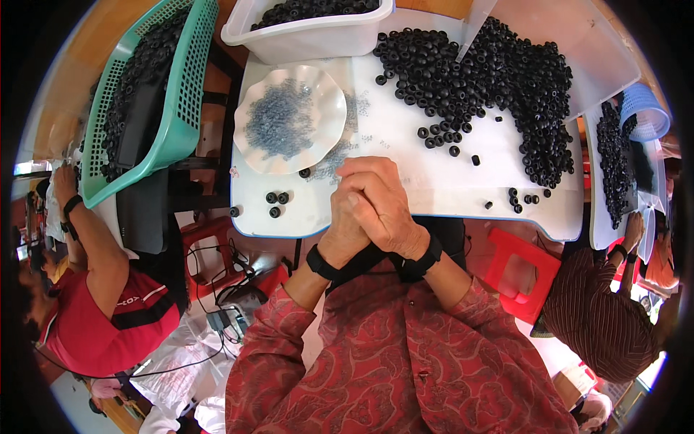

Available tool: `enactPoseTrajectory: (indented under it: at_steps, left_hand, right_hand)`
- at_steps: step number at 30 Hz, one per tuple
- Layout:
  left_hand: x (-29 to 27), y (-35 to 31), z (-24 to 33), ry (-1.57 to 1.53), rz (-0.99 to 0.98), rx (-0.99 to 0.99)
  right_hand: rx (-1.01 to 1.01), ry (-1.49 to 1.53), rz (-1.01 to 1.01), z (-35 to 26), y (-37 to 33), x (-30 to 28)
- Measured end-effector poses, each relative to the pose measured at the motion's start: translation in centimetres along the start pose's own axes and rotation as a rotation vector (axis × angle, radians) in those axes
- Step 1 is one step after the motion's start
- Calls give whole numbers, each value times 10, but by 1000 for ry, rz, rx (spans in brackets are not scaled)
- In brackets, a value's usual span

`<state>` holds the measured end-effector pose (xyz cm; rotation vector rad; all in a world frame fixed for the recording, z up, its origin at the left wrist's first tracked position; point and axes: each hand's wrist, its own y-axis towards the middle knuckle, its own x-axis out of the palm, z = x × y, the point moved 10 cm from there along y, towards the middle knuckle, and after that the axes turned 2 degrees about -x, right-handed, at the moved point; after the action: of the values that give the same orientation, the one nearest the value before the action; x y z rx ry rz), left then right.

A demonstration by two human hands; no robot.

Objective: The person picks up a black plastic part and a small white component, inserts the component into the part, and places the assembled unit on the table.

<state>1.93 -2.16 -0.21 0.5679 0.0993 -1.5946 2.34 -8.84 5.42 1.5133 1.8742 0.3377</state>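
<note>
My left hand (345, 226) and my right hand (394, 215) are clasped together at the near edge of a white table (434, 192). Their fingers are closed around each other, and no object shows between them; the inside of the palms is hidden. Beyond them to the left, a white wavy-rimmed plate (329, 90) holds many tiny translucent grey-blue pieces. A large heap of small black ring-shaped parts (499, 79) spreads over the far right of the table. Several loose black rings (275, 212) lie left of my hands, others to the right.
A white tub (303, 47) of black parts stands at the back, and a green basket (189, 94) of them at left. A clear plastic bin (600, 58) tilts over the heap. Co-workers in a red shirt (108, 329) and a striped shirt (600, 318) flank me. Red stools (517, 267) stand below.
</note>
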Motion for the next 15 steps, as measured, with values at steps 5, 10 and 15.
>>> enactPoseTrajectory:
  at_steps: [5, 10, 15]
  left_hand:
    - [-4, 1, 31, 274, 119, 267]
    - [-7, -2, 30, 318, 186, 236]
    - [-8, -3, 32, 320, 191, 210]
  right_hand:
    - [138, -184, 233, 18, -25, -40]
    - [170, -419, 179, 24, -39, -52]
    - [128, -528, 99, 20, -36, -45]
